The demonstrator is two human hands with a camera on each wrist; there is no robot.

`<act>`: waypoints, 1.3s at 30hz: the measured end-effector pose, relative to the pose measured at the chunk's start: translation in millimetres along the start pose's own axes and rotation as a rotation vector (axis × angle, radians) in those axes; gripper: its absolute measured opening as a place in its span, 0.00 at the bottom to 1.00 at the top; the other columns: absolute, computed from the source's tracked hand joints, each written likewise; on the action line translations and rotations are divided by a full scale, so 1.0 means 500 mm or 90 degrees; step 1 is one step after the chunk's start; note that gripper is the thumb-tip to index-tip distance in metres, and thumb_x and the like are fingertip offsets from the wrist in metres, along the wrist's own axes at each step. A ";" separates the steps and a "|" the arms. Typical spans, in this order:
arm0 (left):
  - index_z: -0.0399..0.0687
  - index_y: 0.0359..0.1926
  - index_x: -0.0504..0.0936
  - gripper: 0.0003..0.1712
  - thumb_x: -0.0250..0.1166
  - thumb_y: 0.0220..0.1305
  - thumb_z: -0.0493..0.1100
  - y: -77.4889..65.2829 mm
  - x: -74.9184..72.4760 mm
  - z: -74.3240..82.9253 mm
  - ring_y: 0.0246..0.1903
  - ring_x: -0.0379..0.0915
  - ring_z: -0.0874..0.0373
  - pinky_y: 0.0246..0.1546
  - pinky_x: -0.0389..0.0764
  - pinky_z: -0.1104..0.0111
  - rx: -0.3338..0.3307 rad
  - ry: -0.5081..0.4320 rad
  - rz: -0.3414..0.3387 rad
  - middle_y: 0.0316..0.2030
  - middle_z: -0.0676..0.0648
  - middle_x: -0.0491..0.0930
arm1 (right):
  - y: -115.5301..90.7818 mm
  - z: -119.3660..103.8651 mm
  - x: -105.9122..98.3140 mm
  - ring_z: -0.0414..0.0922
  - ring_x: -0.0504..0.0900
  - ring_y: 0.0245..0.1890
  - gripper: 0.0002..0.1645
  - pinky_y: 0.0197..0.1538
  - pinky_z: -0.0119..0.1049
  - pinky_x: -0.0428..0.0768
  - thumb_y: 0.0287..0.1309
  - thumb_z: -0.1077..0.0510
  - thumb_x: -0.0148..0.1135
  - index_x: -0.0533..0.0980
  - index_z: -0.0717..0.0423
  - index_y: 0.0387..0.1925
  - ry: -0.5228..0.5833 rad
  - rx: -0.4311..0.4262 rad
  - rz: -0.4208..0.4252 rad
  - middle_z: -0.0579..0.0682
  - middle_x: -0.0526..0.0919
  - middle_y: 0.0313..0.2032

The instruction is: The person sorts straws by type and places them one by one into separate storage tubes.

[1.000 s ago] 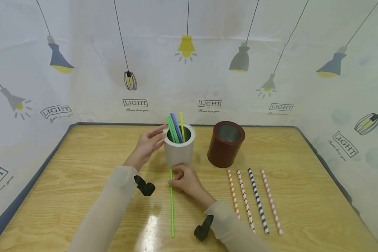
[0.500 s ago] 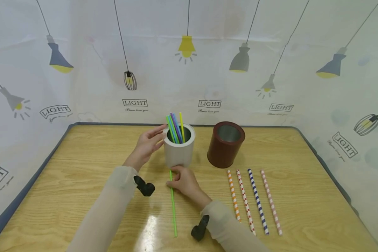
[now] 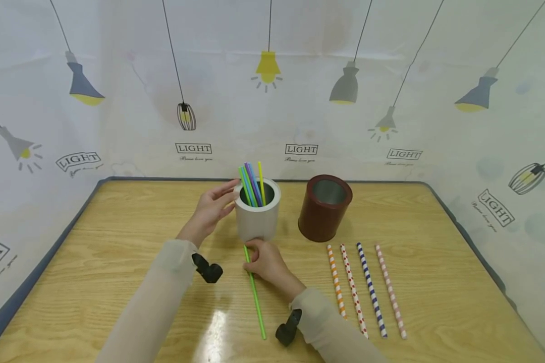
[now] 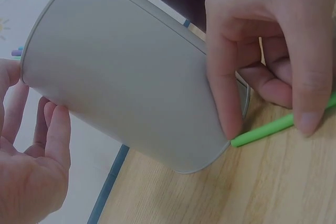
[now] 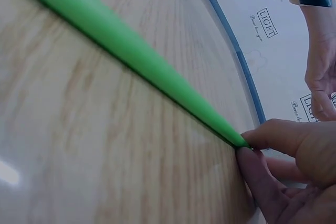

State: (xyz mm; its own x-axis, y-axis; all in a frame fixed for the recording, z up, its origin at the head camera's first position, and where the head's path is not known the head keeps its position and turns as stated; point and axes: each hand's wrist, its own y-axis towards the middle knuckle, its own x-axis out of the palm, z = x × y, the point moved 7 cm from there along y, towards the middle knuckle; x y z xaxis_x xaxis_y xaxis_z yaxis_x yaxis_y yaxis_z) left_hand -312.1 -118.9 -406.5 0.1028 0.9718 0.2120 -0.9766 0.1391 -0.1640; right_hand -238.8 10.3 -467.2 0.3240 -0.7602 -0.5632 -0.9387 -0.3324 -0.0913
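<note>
Now the right hand (image 3: 268,263) pinches the straw's (image 3: 257,305) far end, near end swung right; the left hand (image 3: 210,207), fingers spread, touches the white can (image 3: 258,222).

Pale cream sleeves (image 3: 147,300) carry black wrist fittings (image 3: 207,270).

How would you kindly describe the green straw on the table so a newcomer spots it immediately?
On the wooden table, find the pale can that the left hand touches. In front of it, the right hand holds one end of the green straw. Unlike the straws in the can, it lies outside; unlike the four patterned straws, it is plain.
</note>
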 end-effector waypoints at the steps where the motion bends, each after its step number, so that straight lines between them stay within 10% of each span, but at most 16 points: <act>1: 0.45 0.63 0.67 0.26 0.58 0.63 0.37 0.000 0.000 0.000 0.61 0.58 0.55 0.56 0.69 0.63 0.000 -0.001 0.000 0.62 0.46 0.63 | 0.000 0.000 0.000 0.38 0.70 0.14 0.28 0.17 0.27 0.71 0.44 0.69 0.67 0.73 0.65 0.50 0.000 0.002 -0.003 0.47 0.72 0.19; 22: 0.43 0.63 0.67 0.26 0.57 0.64 0.36 0.002 -0.001 -0.001 0.60 0.60 0.54 0.55 0.70 0.64 0.004 -0.013 -0.003 0.62 0.45 0.64 | 0.004 0.008 0.000 0.38 0.69 0.12 0.28 0.14 0.27 0.68 0.41 0.71 0.64 0.74 0.66 0.50 0.039 0.032 -0.006 0.47 0.74 0.19; 39: 0.43 0.63 0.67 0.26 0.58 0.63 0.36 0.001 -0.001 -0.001 0.58 0.62 0.54 0.52 0.72 0.68 0.004 -0.010 0.002 0.60 0.45 0.65 | -0.010 -0.027 -0.056 0.38 0.70 0.16 0.26 0.15 0.27 0.70 0.41 0.73 0.61 0.75 0.63 0.48 0.092 -0.056 0.007 0.50 0.75 0.23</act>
State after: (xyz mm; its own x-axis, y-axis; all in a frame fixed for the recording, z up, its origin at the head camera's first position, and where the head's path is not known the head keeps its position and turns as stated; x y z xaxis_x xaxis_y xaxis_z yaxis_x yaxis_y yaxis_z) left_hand -312.4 -119.2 -407.2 0.0973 0.9691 0.2268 -0.9781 0.1353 -0.1583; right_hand -241.5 25.7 -439.8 0.3333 -0.8341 -0.4396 -0.9303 -0.3667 -0.0094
